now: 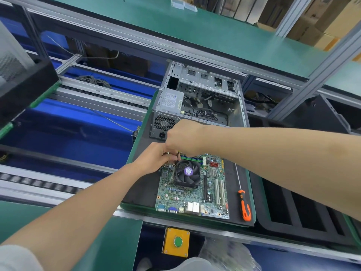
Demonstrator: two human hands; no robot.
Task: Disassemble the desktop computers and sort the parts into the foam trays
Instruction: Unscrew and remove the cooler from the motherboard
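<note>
Left hand (156, 159) pinched on thin wires (166, 167), right hand (183, 138) curled, grasp hidden, over far corner of motherboard (181, 195).

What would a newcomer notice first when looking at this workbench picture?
The green motherboard with its black fan lies in the middle, and the left hand and right hand meet at its far left corner. Behind it is the open computer case; an orange-handled screwdriver lies to the board's right.
</note>
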